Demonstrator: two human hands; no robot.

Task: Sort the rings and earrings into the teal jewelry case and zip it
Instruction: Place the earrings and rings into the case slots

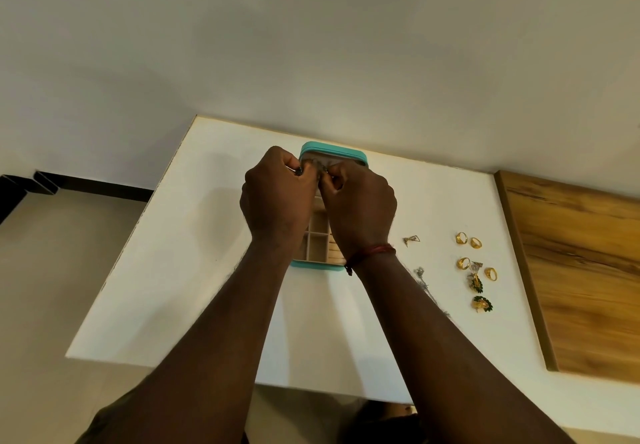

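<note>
Desk (194, 270), white, runs from lower left up to the wall. Your left hand (277, 194) is raised over the middle of it, knuckles toward you, fingers curled in. Its grip is a tight pinch on a small metal piece (309, 168) at the fingertips. The piece is too small to tell whether it is a ring or an earring.

Teal jewelry case (332, 148) sits on the desk right under both hands, open, with its lid up at the far side. The beige divided tray (317, 235) shows between your wrists, and the teal rim shows at the near edge. Ridged ring rolls (334, 251) lie in the right part of the tray. You cannot tell from here what is in the compartments.

Your right hand (360, 201) is touching the left, fingers curled. Its grip is closed in a pinch on the same small metal piece from the other side, over the far part of the case. A red thread (372, 253) is tied round the right wrist.

Right of the case, loose on the desk:
- a triangular earring (411, 240)
- a silver earring (420, 277), just beside your right forearm and partly hidden by it
- four gold rings (461, 238), clustered farther right, apart from each other
- two green-and-gold earrings (482, 303), just below the rings

Wood panel (571, 270) lies along the desk's right side, well apart from the case.
</note>
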